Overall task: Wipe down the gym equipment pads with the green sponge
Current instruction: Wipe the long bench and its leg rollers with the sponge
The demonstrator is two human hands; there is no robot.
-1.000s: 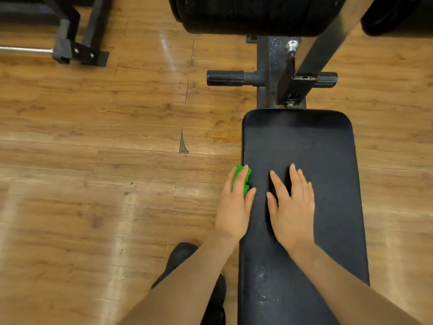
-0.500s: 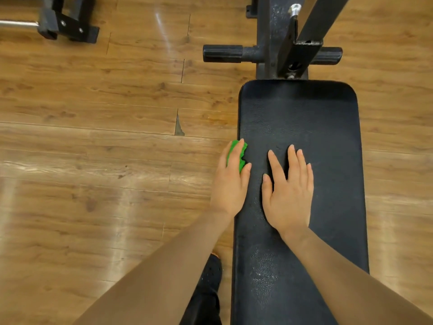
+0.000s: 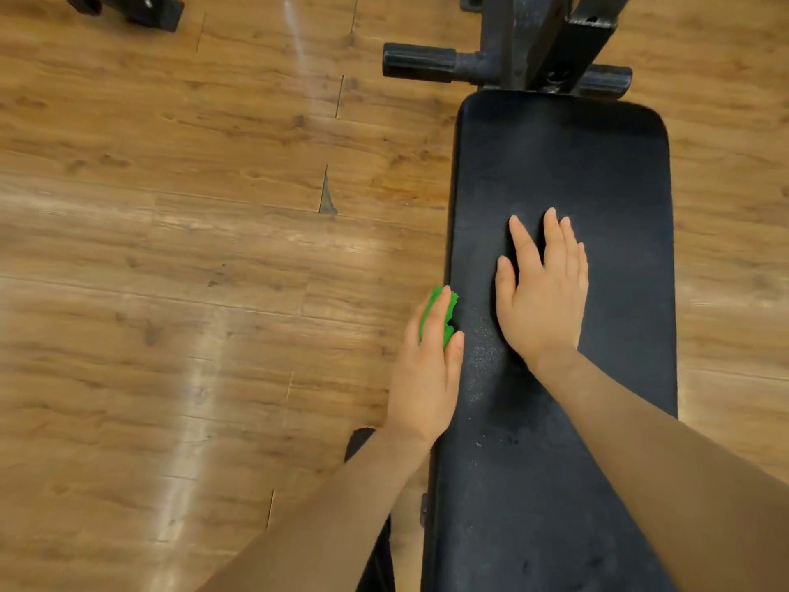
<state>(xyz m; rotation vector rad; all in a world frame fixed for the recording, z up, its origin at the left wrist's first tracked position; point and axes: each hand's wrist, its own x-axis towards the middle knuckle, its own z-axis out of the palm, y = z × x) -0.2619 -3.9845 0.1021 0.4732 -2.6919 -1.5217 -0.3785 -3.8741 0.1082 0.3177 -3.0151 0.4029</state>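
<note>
Here, left hand (image 3: 427, 369) over the sponge (image 3: 444, 318), fingers curved around it and pressing it to the left edge of the pad (image 3: 597, 164). Right hand (image 3: 542, 292) flat on the pad beside it, fingers straight and slightly spread, holding nothing. Sponge mostly hidden under the fingers; only its green front and ragged right edge showing. Pale speckles on the pad just right of the sponge and nearer the camera; whether damp, dust or wear, cannot tell.

Risks, as judged from this:
- Sponge right at the pad's edge, partly over the floor (image 3: 170, 292); could slide off the side on a sideways stroke with loose hold.
- Ragged sponge edge, likely crumbly; could shed bits on the textured pad under hard rubbing.
- Far half of the pad, up toward the frame (image 3: 533, 49), out of easy reach from here; could get skipped if strokes stay short.
- Braced right hand covering part of the pad; patch beneath could stay unwiped unless lifted.
- Metal pegs (image 3: 418, 61) at the far end; knuckles could knock them on a long forward stroke.
- Glossy floor, possibly slippery if drips land on it.

Containers: none in view, so no bucket, bottle or bin to report, and nothing held inside anything.
</note>
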